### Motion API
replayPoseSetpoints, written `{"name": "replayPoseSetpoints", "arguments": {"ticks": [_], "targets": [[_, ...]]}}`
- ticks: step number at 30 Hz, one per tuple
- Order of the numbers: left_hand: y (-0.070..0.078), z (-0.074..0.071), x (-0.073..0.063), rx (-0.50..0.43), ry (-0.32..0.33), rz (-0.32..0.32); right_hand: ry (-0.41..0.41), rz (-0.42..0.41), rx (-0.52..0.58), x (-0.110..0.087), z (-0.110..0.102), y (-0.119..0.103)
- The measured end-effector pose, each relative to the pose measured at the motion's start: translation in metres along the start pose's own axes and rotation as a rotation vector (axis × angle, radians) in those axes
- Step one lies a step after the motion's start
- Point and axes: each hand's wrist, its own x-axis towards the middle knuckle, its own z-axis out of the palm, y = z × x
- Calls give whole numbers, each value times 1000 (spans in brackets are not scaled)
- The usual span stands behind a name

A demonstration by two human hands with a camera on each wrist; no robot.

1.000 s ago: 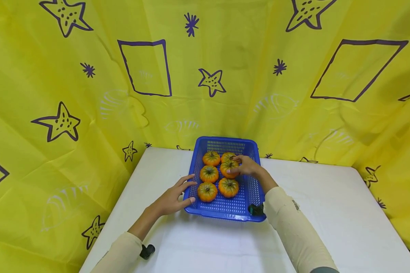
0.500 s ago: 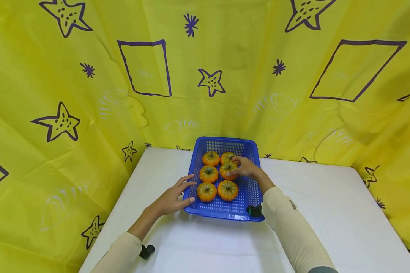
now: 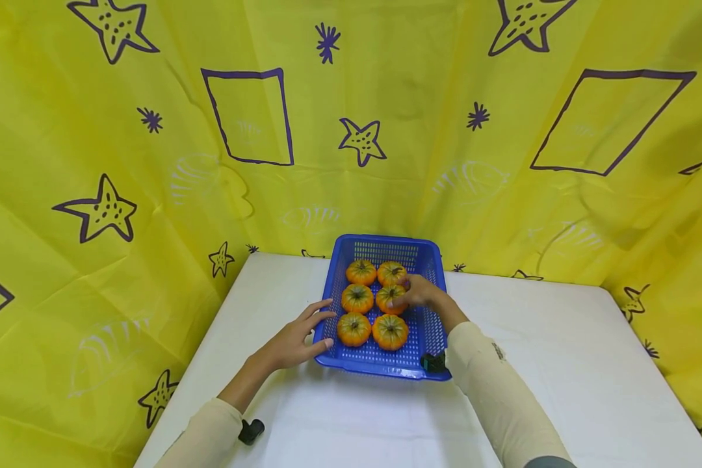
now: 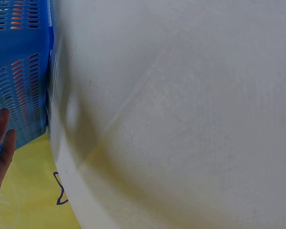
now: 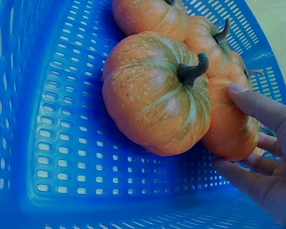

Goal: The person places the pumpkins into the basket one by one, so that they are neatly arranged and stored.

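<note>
Several small orange pumpkins with green-streaked tops stand in two columns inside a blue plastic basket (image 3: 380, 372). My right hand (image 3: 419, 292) reaches into it and holds the middle pumpkin (image 3: 388, 300) of the right column. In the right wrist view, the thumb (image 5: 257, 102) presses that pumpkin's upper side, while the fingers curve around its lower side. The near right pumpkin (image 5: 152, 95) sits right beside it, dark stem up. My left hand (image 3: 295, 339) is at the basket's left side, fingers spread and fairly straight, fingertips right at the rim.
The basket stands on a white-covered table (image 3: 538, 338), toward its back edge. A yellow curtain (image 3: 409, 188) with purple star drawings hangs behind and on both sides. A small dark wrist device (image 3: 250, 431) shows at the left sleeve.
The middle and near pumpkins of the right column have shifted slightly toward me along with my right hand. The far right pumpkin is now less covered. My left hand stays put.
</note>
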Motion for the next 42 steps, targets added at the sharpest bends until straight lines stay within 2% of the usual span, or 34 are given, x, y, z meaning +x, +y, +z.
{"name": "replayPoseSetpoints", "arguments": {"ticks": [16,31,42], "targets": [[-1,0,0,-4,0,-2,-62,99,44,1,2,0],[-1,1,0,7,4,12,-75,132,69,3,3,3],[1,-1,0,5,4,20,-70,121,53,4,2,3]]}}
